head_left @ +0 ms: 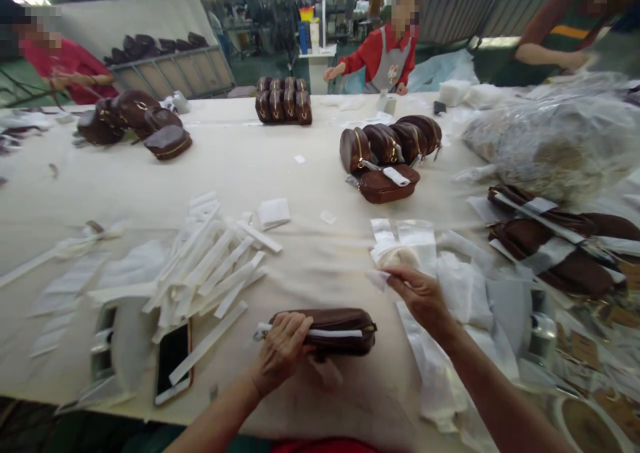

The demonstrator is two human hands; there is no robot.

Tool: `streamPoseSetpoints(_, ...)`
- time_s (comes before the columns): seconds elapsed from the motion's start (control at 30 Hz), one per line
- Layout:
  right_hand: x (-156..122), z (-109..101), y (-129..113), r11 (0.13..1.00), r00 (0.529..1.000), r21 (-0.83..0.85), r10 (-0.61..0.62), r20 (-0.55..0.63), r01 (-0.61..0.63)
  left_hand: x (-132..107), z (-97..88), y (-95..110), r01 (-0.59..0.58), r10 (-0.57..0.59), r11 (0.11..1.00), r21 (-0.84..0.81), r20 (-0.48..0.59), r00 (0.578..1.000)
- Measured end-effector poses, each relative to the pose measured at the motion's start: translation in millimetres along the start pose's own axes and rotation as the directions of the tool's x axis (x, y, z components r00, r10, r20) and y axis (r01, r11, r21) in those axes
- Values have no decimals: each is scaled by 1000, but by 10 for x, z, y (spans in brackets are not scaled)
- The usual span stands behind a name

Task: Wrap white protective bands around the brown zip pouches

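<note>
A brown zippered pouch (345, 321) lies on the table in front of me, a white strip (334, 334) running along its zipper. My left hand (286, 341) is closed over the pouch's left end, its fingers pressing on the strip. At the left tip a small metal ring pokes out past my fingers. To the right, my right hand (417, 300) pinches a thin translucent piece of sheet (377, 278) between thumb and fingertips. Just beyond and beside that hand lies a heap of white sheets and wrapping pieces (463, 286).
Loose white strips (210, 260) are piled at the left, one crossing a phone (173, 363). Tape dispensers stand left (125, 346) and right (517, 320). Finished-looking brown pouches (390, 143) stand farther back, more (555, 246) lie right beside a plastic bag (555, 136). Co-workers stand across the table.
</note>
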State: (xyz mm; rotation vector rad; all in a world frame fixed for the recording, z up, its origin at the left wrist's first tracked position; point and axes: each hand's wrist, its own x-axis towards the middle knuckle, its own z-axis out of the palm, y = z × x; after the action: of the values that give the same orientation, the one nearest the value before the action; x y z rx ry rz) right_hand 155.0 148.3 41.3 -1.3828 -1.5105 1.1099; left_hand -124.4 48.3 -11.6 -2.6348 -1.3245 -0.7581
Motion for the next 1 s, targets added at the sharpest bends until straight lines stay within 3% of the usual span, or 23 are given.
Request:
streamPoseSetpoints(0.03,-70,68,-224,988,978,60,-147,147,140,-4,5,-2,4,-4,1000,-9,1,1000)
streamPoseSetpoints(0.1,-194,177,-606,918,842,217,-393,369,333,-22,27,-6,11,-12,1000,-25,-11,1000)
streamPoseSetpoints(0.17,-249,282,-810,844,700,303,-536,472,442,-39,50,-9,13,-13,999,-33,-22,1000)
streamPoseSetpoints(0.23,-206,411,-793,789,625,270,-606,492,552,-43,58,-8,12,-14,999,-39,-29,999)
streamPoseSetpoints(0.43,102,780,-177,577,521,-35,-707,478,816,-62,19,4,53,-54,992,-113,2,999)
streamPoseSetpoints(0.63,129,878,-172,435,388,-39,-753,531,899,-122,78,4,124,-140,980,-155,-99,985)
streamPoseSetpoints(0.73,162,942,-143,431,354,3,-744,566,902,-112,73,-14,84,-98,984,-156,-89,991)
streamPoseSetpoints(0.87,232,1044,29,466,369,18,-723,584,884,-70,1,-21,3,-5,994,-107,-16,1000)
streamPoseSetpoints(1.0,258,1096,160,529,379,-1,-607,699,849,-23,-57,-4,-14,15,999,-38,13,1000)
